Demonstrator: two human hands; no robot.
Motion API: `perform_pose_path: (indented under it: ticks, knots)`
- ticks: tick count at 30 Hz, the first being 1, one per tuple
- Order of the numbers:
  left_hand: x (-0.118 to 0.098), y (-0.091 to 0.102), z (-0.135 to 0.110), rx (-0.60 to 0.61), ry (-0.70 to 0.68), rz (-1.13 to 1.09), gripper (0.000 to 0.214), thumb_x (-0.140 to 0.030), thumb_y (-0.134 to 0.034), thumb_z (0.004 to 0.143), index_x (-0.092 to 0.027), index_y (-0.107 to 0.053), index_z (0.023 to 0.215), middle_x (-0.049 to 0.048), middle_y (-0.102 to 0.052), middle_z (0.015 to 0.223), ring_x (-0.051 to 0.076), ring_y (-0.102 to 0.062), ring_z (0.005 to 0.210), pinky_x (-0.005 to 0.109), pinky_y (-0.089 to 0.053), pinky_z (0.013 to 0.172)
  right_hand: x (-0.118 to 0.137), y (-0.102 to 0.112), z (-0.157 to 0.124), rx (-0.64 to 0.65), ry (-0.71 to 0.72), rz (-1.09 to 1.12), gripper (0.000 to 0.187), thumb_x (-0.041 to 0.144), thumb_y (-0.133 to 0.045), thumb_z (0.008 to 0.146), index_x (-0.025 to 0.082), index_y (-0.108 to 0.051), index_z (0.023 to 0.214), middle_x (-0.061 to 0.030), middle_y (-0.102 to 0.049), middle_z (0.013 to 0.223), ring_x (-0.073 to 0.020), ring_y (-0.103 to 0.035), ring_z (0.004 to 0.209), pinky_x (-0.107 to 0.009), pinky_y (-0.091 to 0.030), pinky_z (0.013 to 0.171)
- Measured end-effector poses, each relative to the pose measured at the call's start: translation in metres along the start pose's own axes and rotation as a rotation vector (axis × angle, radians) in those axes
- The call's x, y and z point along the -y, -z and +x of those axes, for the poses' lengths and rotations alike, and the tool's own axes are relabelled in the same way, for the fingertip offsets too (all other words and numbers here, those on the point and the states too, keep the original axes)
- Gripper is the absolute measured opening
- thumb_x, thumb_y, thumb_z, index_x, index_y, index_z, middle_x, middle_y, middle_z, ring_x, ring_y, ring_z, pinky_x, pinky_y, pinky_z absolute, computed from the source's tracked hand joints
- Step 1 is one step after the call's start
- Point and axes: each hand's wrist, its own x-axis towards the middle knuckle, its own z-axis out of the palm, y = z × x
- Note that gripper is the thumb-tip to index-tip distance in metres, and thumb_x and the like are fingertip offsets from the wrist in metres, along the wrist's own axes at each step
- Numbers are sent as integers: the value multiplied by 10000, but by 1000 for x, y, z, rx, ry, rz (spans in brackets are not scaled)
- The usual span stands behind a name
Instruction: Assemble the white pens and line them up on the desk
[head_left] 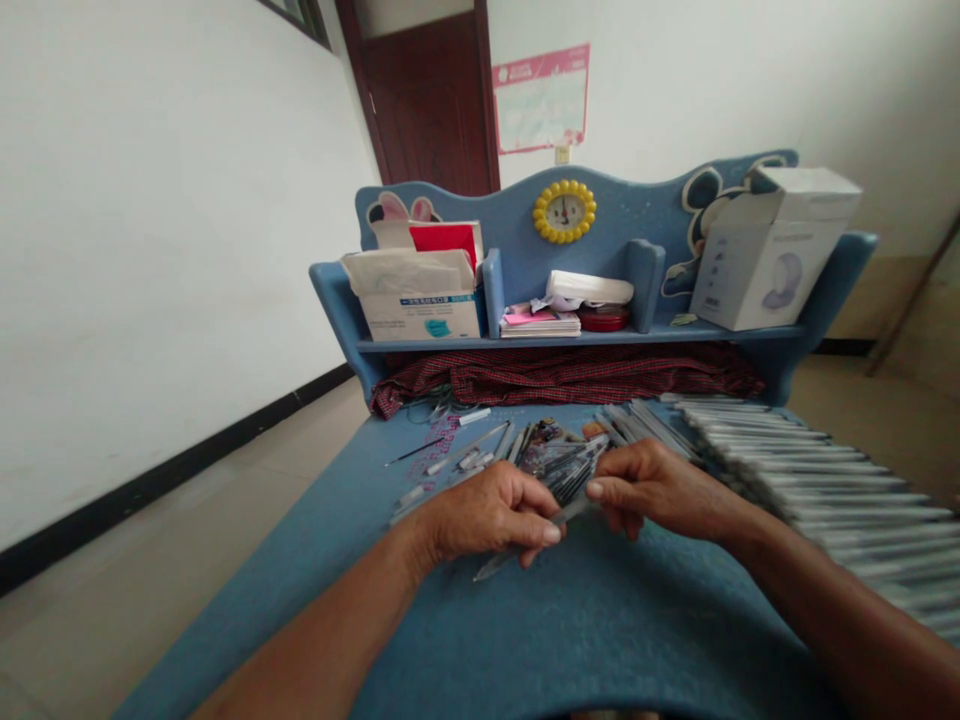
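Both hands are over the blue desk (480,650), closed on one clear pen (495,566). My left hand (491,512) pinches its middle between thumb and fingers, with the pointed end sticking out to the lower left. At the other end, the thumb and fingertips of my right hand (656,490) are closed on the pen. Just beyond my hands lies a pile of dark, thin pen refills (566,465). White pen caps (474,460) and loose clear pieces are scattered near my left hand. Clear pen tubes (645,425) lie behind my right hand.
A long row of capped pens (832,480) fills the desk's right side. Behind is a shelf with a mask box (424,312), a stack of papers (540,325), a yellow clock (564,212) and a white carton (772,250). Checked cloth (570,375) lies beneath it.
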Motion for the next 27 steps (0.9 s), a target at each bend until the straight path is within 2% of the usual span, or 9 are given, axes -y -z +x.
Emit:
perform_pose_path:
  ticks: [3, 6, 10, 16, 21, 24, 27]
  knots:
    - [0, 0, 0, -1, -6, 11, 189, -277, -607, 734, -110, -659, 804, -26, -549, 528, 42, -377, 401, 178, -230, 379, 0, -1, 0, -7, -10, -24, 457, 525, -448, 831, 149, -542, 589, -2, -541, 490, -97, -516, 421, -195, -398, 413]
    - [0, 0, 0, -6, 2, 22, 198, -292, -610, 726, -114, -658, 800, -27, -546, 524, 49, -395, 414, 178, -240, 391, 1, -2, 0, 7, 1, 37, 390, 510, -519, 795, 151, -548, 645, -5, -567, 553, -102, -535, 459, -200, -412, 432]
    - [-1, -3, 0, -47, 12, 85, 189, -287, -631, 688, -130, -652, 791, -34, -543, 540, 74, -458, 477, 181, -307, 448, 3, -4, 0, 14, -35, 42, 410, 502, -511, 800, 154, -512, 583, -1, -554, 506, -93, -516, 425, -194, -404, 420]
    - [-9, -12, 2, -240, -30, 364, 142, -248, -623, 669, -136, -636, 754, -56, -476, 548, 74, -421, 499, 187, -290, 456, 1, -5, 1, -45, -125, -1, 423, 495, -500, 806, 166, -444, 546, 11, -541, 461, -75, -478, 364, -170, -363, 369]
    - [-12, -20, 2, -349, -109, 647, 69, -205, -575, 704, -148, -614, 696, -56, -456, 528, 71, -424, 512, 195, -284, 501, -2, -4, 3, -79, -178, 36, 416, 486, -481, 817, 173, -432, 547, 15, -539, 439, -72, -463, 334, -165, -338, 342]
    - [-12, -22, 2, -390, -187, 756, 83, -197, -563, 719, -147, -595, 660, -55, -440, 528, 70, -425, 528, 199, -276, 519, -3, -4, 3, -92, -211, 64, 419, 487, -473, 818, 174, -429, 544, 15, -533, 428, -70, -450, 318, -168, -325, 333]
    - [-12, -21, 1, -383, -180, 745, 99, -212, -561, 728, -148, -590, 658, -55, -445, 529, 70, -428, 528, 198, -278, 517, -2, -4, 4, -112, -191, 58, 410, 492, -470, 819, 167, -456, 569, 9, -543, 455, -75, -463, 340, -178, -334, 349]
